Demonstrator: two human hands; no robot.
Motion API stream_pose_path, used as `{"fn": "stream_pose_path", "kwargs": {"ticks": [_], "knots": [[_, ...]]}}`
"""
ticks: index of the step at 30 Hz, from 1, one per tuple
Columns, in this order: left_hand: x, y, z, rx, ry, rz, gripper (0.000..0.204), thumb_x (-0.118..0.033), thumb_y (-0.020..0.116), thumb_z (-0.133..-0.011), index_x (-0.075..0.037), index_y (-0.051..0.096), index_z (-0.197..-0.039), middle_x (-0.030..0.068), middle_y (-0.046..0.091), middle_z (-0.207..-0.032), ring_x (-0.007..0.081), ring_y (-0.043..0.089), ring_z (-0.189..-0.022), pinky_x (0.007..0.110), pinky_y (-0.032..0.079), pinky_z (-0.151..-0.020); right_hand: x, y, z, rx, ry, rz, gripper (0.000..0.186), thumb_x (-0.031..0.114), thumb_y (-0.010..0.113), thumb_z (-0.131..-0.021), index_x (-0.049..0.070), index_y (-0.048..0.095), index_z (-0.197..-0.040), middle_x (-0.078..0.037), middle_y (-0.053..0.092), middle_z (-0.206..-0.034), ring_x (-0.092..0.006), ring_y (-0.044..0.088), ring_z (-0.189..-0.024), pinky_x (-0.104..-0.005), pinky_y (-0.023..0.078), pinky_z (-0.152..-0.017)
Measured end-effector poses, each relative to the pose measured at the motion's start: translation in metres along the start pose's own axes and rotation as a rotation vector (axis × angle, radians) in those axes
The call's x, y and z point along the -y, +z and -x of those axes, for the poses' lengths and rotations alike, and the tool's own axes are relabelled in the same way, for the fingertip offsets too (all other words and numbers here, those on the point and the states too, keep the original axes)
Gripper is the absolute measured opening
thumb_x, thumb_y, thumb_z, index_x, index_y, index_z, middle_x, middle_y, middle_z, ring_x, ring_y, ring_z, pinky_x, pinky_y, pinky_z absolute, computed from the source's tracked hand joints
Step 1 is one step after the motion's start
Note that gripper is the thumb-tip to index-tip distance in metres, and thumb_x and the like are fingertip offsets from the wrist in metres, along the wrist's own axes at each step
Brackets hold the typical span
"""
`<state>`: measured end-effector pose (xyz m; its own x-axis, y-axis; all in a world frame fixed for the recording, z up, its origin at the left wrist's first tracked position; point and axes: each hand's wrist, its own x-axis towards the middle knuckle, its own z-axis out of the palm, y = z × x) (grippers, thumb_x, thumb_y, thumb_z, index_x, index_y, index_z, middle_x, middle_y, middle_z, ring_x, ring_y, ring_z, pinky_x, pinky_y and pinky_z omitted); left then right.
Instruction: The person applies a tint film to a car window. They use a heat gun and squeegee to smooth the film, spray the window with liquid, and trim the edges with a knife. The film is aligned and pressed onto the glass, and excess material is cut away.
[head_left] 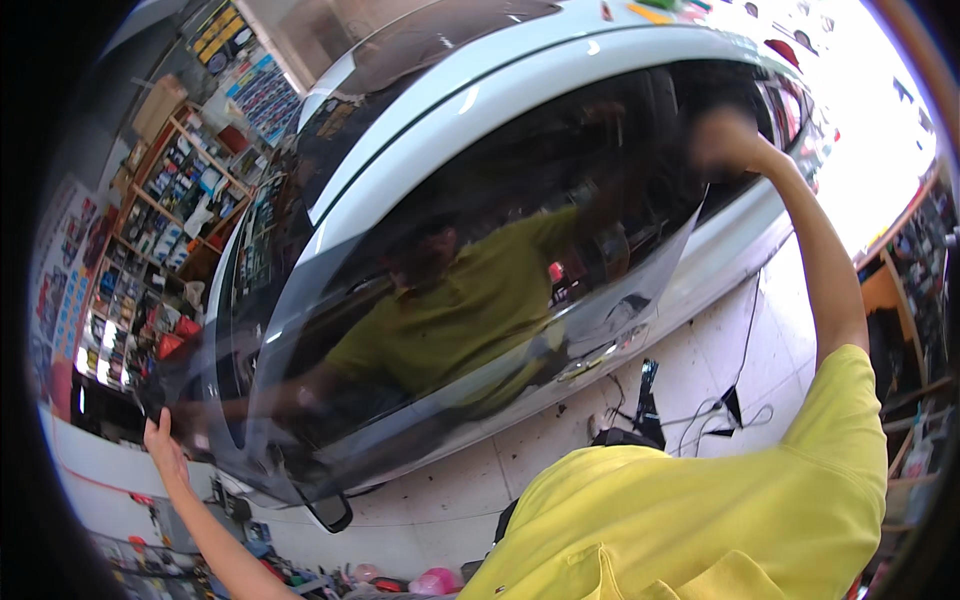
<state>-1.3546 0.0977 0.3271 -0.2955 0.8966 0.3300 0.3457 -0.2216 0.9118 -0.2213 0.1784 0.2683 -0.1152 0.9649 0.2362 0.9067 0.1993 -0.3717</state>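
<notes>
A large sheet of dark, see-through window film (470, 330) stretches between my two hands along the side of a white car (560, 50). My left hand (166, 447) is raised at the far left, its fingers closed on the film's edge. At the upper right, my right hand (728, 142) is closed at the film's other end, beside the car's rear side window; its fingers are blurred. The film hangs in front of the side windows and part of the doors, and my yellow shirt reflects in it. Where film and glass touch, if anywhere, I cannot tell.
The car's side mirror (332, 512) sticks out at the lower left. Black cables and dark strips (715, 415) lie on the tiled floor (440, 490). Packed shelves (175, 200) stand at the left, more shelving (905, 300) at the right.
</notes>
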Motion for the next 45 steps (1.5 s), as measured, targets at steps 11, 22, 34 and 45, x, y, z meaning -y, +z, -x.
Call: {"fn": "stream_pose_path", "kwargs": {"ticks": [11, 22, 34, 45], "knots": [[0.157, 0.04, -0.055, -0.218, -0.092, 0.286, 0.022, -0.016, 0.076, -0.101, -0.004, 0.07, -0.118, 0.0052, 0.073, -0.111, 0.0191, 0.07, -0.097, 0.036, 0.058, -0.089, 0.049, -0.026, -0.158, -0.171, 0.035, -0.136, 0.023, 0.018, 0.078, -0.09, -0.003, 0.074, -0.098, -0.001, 0.069, -0.082, -0.0114, 0.061, -0.081, -0.0298, 0.05, -0.081], [0.193, 0.042, -0.056, -0.257, -0.185, 0.3, 0.024, -0.013, 0.076, -0.1, 0.0, 0.071, -0.119, 0.0089, 0.074, -0.114, 0.0212, 0.071, -0.102, 0.035, 0.058, -0.093, 0.064, 0.012, -0.177, -0.302, 0.152, -0.144, 0.021, 0.017, 0.077, -0.094, -0.002, 0.074, -0.101, -0.001, 0.07, -0.085, -0.0093, 0.061, -0.08, -0.0268, 0.048, -0.076], [0.205, 0.043, -0.061, -0.254, -0.163, 0.323, 0.02, -0.016, 0.081, -0.097, -0.004, 0.07, -0.11, 0.0034, 0.071, -0.101, 0.0124, 0.066, -0.085, 0.027, 0.052, -0.073, 0.013, 0.016, -0.192, -0.362, 0.185, -0.156, 0.034, 0.032, 0.075, -0.1, 0.004, 0.075, -0.12, 0.003, 0.069, -0.099, -0.0079, 0.061, -0.093, -0.0249, 0.046, -0.086], [0.234, 0.025, 0.008, -0.011, -0.393, 0.213, 0.032, -0.006, 0.076, -0.096, -0.009, 0.069, -0.127, 0.0002, 0.074, -0.115, 0.013, 0.068, -0.105, 0.032, 0.053, -0.094, -0.03, 0.021, -0.201, -0.367, 0.202, -0.14, 0.037, 0.031, 0.072, -0.103, 0.002, 0.074, -0.126, 0.001, 0.072, -0.106, -0.008, 0.063, -0.094, -0.0232, 0.047, -0.085]]}}
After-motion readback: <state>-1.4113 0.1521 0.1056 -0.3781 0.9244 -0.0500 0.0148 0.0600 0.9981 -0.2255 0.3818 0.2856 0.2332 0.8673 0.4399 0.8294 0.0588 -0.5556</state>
